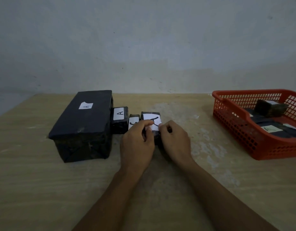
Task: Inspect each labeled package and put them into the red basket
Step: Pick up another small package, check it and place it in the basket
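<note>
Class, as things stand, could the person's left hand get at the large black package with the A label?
Probably yes. The large black package sits just beside the left hand with bare table between them, though that hand now grips the small package.

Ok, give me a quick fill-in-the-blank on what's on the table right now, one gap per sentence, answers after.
1. Both hands, left hand and right hand, hold a small black package whose white label reads ____.
2. The red basket sits at the table's ____ side.
3. The largest black package lies to the ____ of the hands.
4. The packages still on the table number ____.

Missing words: A; right; left; four
</note>
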The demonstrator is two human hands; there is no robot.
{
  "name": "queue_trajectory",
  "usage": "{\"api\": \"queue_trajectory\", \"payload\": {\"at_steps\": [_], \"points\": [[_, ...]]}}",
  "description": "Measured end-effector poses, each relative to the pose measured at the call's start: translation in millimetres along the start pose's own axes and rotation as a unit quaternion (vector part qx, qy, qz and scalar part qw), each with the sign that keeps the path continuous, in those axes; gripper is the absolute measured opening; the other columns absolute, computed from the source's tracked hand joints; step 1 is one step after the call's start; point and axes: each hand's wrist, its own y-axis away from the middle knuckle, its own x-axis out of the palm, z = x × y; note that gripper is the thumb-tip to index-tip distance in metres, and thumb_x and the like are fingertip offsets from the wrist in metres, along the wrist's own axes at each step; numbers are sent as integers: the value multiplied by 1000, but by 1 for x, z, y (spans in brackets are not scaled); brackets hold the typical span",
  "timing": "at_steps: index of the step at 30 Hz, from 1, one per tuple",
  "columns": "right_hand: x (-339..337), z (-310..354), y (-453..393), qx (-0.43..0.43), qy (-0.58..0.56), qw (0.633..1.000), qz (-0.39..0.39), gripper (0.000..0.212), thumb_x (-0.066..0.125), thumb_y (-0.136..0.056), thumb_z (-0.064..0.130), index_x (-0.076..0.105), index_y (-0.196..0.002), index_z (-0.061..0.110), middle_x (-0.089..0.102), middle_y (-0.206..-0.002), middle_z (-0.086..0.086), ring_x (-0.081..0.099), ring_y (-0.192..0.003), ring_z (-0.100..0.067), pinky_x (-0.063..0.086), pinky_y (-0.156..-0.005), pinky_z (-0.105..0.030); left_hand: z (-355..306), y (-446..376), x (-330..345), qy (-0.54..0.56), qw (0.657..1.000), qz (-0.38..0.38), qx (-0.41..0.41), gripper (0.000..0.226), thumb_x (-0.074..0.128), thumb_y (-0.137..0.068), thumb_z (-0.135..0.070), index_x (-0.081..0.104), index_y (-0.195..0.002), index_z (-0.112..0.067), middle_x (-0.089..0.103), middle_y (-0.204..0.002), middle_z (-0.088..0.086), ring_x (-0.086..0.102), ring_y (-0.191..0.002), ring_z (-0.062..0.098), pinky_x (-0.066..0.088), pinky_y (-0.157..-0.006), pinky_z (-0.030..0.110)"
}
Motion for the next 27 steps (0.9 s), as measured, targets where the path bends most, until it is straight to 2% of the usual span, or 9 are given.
{"api": "queue_trajectory", "payload": {"at_steps": [4, 8, 10, 13, 17, 19, 24, 25, 27], "points": [[-11, 4, 4, 24, -102, 994, -19, 27, 55, -99, 25, 53, -73, 21, 60, -76, 7, 55, -74, -11, 40, -64, -31, -4, 1, -2, 37, 999, 4, -20, 28, 61, -94, -12, 62, -121, -22, 50, -118, -10, 57, -80, -8, 41, -71, -1], [-23, 10, 6, 36, -218, 974, -53, 17, 57, -98, 14, 60, -81, 12, 63, -86, 8, 56, -83, -3, 44, -68, -20, -7, 0, 0, 139, 986, 27, -83, 41, 62, -94, -27, 54, -134, -28, 57, -126, -9, 65, -91, 8, 58, -68, 21], [-27, 13, 5, 40, -270, 960, -57, 15, 58, -97, 13, 62, -83, 13, 63, -92, 12, 60, -90, -7, 52, -74, -24, -9, 0, -3, 157, 981, 31, -105, 41, 58, -95, -35, 54, -136, -29, 62, -124, -10, 65, -99, 12, 59, -75, 27], [-37, 21, 9, 42, -331, 942, -38, 3, 61, -96, 11, 63, -98, 13, 64, -101, 7, 64, -89, -11, 51, -59, -16, -17, 3, -8, 161, 982, 36, -93, 26, 49, -96, -46, 56, -121, -42, 64, -108, -16, 63, -98, 1, 49, -71, 9], [-41, 24, 9, 20, -395, 918, 11, 55, 62, -93, 6, 46, -138, 32, 57, -126, 4, 68, -98, -23, 51, -54, -17, -26, 3, -8, 193, 973, 76, -98, 53, 49, -79, -59, 40, -130, -50, 53, -112, -26, 56, -92, -12, 46, -65, 0], [-41, 24, 8, 8, -389, 921, 28, 66, 61, -92, 4, 41, -144, 40, 58, -127, 4, 69, -99, -27, 52, -55, -18, -27, 3, -6, 211, 969, 81, -100, 68, 55, -77, -57, 36, -141, -44, 50, -123, -22, 53, -99, -10, 48, -67, 1], [-42, 25, 8, 23, -414, 909, 38, 27, 58, -100, 24, 51, -125, 32, 70, -110, -6, 74, -84, -24, 52, -55, -26, -33, 6, -7, 232, 964, 50, -117, 65, 55, -96, -33, 23, -152, -36, 41, -127, -21, 52, -78, -29, 43, -59, -1], [-43, 25, 7, 26, -416, 908, 33, 21, 57, -101, 26, 50, -120, 30, 70, -106, -5, 73, -80, -22, 52, -55, -27, -33, 6, -8, 230, 965, 45, -119, 64, 51, -98, -33, 20, -153, -37, 41, -134, -18, 52, -81, -27, 42, -60, -2], [-43, 24, 5, 22, -415, 909, 23, 10, 55, -102, 25, 49, -110, 26, 70, -103, -7, 71, -75, -20, 51, -52, -26, -34, 4, -10, 207, 970, 41, -119, 62, 44, -98, -42, 15, -153, -40, 35, -152, -11, 49, -107, -17, 39, -74, -2]]}}
